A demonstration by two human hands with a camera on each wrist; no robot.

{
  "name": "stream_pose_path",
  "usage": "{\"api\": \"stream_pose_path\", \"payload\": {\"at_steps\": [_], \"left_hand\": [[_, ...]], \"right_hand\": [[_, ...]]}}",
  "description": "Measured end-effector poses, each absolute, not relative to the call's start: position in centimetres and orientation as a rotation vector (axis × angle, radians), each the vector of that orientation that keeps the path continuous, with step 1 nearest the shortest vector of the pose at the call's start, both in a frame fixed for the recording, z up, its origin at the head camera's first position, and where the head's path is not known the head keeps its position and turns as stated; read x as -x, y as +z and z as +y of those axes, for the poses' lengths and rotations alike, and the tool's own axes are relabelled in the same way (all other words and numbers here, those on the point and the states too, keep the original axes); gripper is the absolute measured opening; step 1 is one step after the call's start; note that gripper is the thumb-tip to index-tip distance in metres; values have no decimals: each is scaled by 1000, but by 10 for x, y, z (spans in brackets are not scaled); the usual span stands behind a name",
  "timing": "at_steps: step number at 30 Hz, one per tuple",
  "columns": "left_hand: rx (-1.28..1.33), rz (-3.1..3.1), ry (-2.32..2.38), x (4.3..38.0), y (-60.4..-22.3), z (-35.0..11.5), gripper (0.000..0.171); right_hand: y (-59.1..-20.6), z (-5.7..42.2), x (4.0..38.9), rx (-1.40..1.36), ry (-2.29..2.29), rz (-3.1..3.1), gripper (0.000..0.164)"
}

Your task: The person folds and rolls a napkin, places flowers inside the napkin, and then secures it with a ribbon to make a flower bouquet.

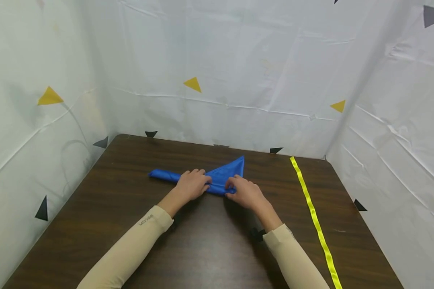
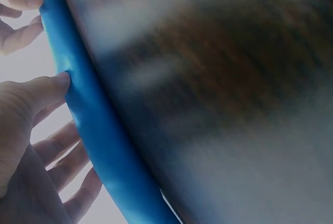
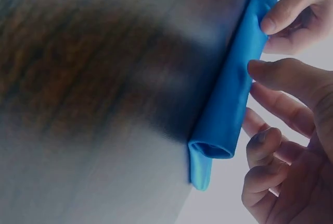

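Note:
A shiny blue cloth (image 1: 222, 173) lies across the table, rolled into a tube along its near edge, with one unrolled corner pointing up to the back right. My left hand (image 1: 192, 185) holds the roll near its middle, thumb on the near side and fingers beyond it. Toward the roll's right end, my right hand (image 1: 246, 193) pinches it between thumb and fingers. From the right wrist, the open end of the blue tube (image 3: 226, 104) shows, with a small flap hanging below. The left wrist view has both thumbs against the roll (image 2: 99, 125).
A long yellow ribbon (image 1: 312, 212) runs front to back along the right of the dark wood table (image 1: 105, 208). White sheeting (image 1: 238, 72) with yellow and dark triangles walls the table at the back and both sides.

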State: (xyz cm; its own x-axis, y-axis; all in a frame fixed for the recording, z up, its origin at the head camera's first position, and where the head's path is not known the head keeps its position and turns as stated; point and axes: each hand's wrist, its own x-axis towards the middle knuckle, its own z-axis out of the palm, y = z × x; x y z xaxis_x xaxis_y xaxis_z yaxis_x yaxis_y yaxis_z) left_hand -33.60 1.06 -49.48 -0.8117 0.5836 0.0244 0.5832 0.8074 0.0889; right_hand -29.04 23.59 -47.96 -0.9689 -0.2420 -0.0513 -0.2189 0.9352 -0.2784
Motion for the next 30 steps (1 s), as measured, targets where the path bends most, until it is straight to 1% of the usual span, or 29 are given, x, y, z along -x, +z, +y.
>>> {"api": "stream_pose_path", "payload": {"at_steps": [7,14,20,26,30], "left_hand": [[-999,3017,140,335,-494,10,27],[-1212,3023,147,335,-495,14,26],[-1169,3030,107,337,-495,18,25],[-1122,3010,95,337,-496,21,23],[-1097,2978,127,338,-494,21,25]], "right_hand": [[-481,234,293,365,-382,3011,19],[-481,237,296,325,-401,3009,17],[-480,237,299,326,-405,2996,18],[-480,237,298,302,-443,2977,23],[-483,236,300,300,-416,2985,25]]}}
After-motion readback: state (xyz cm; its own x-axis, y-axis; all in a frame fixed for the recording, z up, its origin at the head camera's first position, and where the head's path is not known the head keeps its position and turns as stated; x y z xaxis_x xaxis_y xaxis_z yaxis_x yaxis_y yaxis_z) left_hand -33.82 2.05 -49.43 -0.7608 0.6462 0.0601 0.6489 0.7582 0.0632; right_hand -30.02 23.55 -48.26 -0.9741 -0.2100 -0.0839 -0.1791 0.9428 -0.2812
